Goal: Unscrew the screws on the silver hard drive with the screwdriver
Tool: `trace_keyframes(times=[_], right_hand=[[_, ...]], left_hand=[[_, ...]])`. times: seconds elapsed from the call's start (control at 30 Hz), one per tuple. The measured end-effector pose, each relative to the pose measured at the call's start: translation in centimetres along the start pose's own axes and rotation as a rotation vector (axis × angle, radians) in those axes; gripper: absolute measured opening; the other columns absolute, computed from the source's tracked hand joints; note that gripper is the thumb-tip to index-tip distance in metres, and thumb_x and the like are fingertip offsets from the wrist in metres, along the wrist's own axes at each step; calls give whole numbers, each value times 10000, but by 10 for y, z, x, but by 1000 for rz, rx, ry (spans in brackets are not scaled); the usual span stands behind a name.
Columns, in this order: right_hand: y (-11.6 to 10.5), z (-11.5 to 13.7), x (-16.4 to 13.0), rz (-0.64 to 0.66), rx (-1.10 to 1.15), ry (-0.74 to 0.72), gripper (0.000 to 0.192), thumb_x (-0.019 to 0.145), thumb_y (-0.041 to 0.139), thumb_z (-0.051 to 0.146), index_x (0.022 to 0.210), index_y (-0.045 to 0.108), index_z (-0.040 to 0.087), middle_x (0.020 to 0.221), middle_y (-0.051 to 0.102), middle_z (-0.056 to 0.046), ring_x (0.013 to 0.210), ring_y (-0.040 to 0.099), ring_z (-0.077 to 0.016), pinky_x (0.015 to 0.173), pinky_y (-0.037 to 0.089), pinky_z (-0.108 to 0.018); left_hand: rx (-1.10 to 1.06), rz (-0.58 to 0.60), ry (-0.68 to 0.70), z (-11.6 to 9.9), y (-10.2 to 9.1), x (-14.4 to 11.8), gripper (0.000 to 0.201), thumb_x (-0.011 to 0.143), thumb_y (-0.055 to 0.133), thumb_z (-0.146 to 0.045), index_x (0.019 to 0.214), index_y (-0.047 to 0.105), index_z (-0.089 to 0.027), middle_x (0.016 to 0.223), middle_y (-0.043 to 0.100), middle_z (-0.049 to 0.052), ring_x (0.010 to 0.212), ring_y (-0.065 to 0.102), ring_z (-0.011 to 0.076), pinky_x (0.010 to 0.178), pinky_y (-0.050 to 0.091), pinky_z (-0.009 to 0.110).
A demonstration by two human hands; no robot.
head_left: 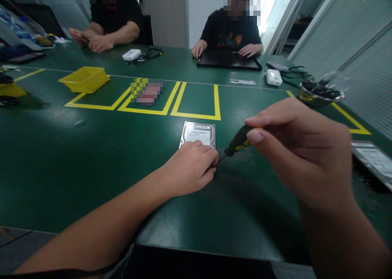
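Observation:
A silver hard drive [199, 133] with a white label lies on the green table, its near end covered by my left hand [196, 164]. The left fingers are curled over that end, with thumb and forefinger closed at its near right corner. Between the thumb and fingers of my right hand [306, 148] is the handle of a dark green and yellow screwdriver [240, 141]. It slants down to the left, and its thin shaft reaches the left fingertips. The screwdriver's tip is hidden there, so I cannot tell what it touches.
Yellow tape rectangles [217, 103] mark the table beyond the drive. A yellow bin [85, 80] stands far left. At right are a bowl of dark parts [320, 93] and another drive [375, 158]. Two people sit opposite, one with hands on a black panel [229, 60].

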State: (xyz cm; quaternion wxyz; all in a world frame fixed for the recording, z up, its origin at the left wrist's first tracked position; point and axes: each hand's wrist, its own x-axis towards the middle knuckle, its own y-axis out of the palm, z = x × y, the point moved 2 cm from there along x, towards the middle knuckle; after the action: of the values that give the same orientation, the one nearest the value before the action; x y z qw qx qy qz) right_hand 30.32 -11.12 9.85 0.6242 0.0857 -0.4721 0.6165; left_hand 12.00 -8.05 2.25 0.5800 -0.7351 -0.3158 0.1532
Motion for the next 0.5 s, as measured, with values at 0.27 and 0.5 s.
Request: trace_keyframes(times=[0.27, 0.5], right_hand=[[7, -8, -4, -1, 26, -4, 199, 809, 735, 161, 993, 662, 176, 950, 629, -51, 884, 591, -197, 727, 470, -407], [6, -9, -6, 0, 30, -12, 230, 802, 743, 169, 1006, 649, 220, 953, 626, -35, 904, 595, -213, 736, 474, -417]], left_hand=[[17, -6, 1, -1, 1, 0, 73, 886, 573, -260, 881, 570, -187, 884, 638, 32, 840, 550, 223, 761, 419, 385], [23, 2, 1, -3, 1, 1, 74, 890, 570, -264, 891, 566, -190, 896, 637, 30, 852, 554, 227, 772, 422, 388]])
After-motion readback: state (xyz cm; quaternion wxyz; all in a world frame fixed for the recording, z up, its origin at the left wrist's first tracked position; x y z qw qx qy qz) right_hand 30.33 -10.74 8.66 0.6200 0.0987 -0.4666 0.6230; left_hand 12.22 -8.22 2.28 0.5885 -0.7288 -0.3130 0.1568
